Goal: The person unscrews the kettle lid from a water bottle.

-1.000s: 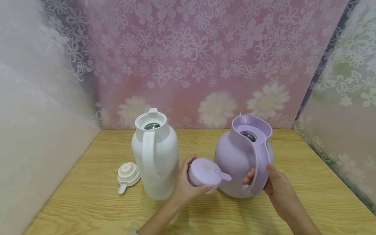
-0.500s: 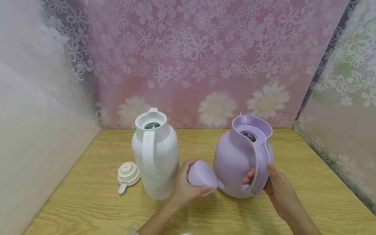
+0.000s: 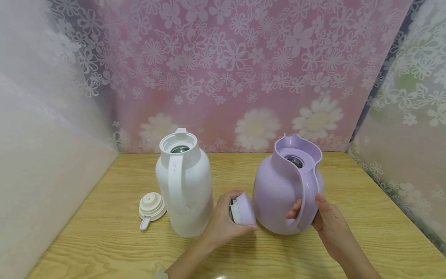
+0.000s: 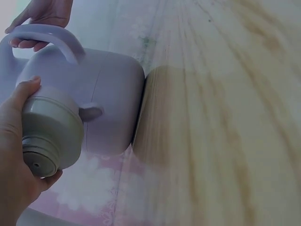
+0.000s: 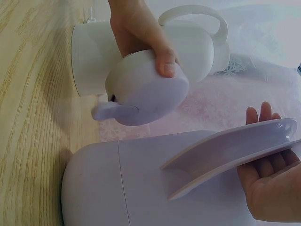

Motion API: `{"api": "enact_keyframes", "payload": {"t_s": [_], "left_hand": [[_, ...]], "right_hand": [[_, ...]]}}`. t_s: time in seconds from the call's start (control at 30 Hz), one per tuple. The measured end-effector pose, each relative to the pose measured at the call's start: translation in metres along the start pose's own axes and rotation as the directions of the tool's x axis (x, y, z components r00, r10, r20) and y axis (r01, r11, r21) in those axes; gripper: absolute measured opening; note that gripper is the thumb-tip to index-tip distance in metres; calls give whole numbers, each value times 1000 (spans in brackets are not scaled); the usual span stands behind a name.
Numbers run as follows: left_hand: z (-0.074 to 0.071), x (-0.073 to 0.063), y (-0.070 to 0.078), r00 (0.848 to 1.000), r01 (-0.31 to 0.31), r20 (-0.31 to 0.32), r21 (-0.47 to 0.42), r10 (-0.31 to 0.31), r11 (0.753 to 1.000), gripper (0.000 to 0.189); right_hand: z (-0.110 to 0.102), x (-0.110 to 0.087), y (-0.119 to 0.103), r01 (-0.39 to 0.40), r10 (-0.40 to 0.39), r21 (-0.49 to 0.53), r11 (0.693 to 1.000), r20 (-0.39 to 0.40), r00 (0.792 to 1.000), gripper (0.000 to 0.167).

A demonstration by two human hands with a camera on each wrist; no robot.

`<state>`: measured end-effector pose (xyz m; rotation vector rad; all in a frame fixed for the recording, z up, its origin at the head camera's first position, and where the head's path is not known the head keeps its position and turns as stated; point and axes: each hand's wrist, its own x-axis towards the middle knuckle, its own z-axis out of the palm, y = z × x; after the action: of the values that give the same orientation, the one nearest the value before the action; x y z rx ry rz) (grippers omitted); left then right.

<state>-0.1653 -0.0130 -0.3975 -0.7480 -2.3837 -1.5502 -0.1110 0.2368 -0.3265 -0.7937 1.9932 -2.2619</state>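
My left hand [image 3: 223, 223] grips a purple flask lid [image 3: 246, 209] with a grey stopper, held on its side between the two flasks. In the left wrist view the lid's stepped grey stopper [image 4: 51, 127] and its small purple tab [image 4: 90, 112] show. My right hand [image 3: 331, 226] holds the handle [image 3: 308, 201] of the purple thermos jug [image 3: 275, 190], fingers passed through the loop. That jug stands on the table, its mouth uncovered. Left of the lid stands a white thermos jug [image 3: 189, 186], also without its lid.
A cream stopper lid [image 3: 152, 205] with a tab lies on the wooden table [image 3: 104, 248], left of the white jug. Behind stands a pink flowered backdrop [image 3: 223, 77], with pale side panels left and right.
My left hand has turned the purple lid from top up onto its side, so its grey stopper now points left. The right hand and both jugs stay in place.
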Motion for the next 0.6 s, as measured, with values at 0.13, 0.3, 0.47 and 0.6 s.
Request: {"api": "enact_keyframes", "payload": {"t_s": [0.13, 0.3, 0.47, 0.6], "left_hand": [[1, 1, 0, 997, -71, 12, 125, 71, 990, 78], [2, 2, 1, 995, -97, 40, 232, 91, 968, 84], [3, 4, -1, 983, -182, 88, 313, 163, 932, 80], [4, 5, -4, 976, -212, 137, 407, 170, 888, 76]], "right_hand": [[0, 0, -1, -5, 5, -4, 1000, -6, 1000, 53], [0, 0, -2, -16, 16, -5, 1000, -13, 1000, 53], [0, 0, -2, -18, 18, -5, 1000, -13, 1000, 53], [0, 0, -2, -19, 19, -2, 1000, -13, 1000, 54]]}}
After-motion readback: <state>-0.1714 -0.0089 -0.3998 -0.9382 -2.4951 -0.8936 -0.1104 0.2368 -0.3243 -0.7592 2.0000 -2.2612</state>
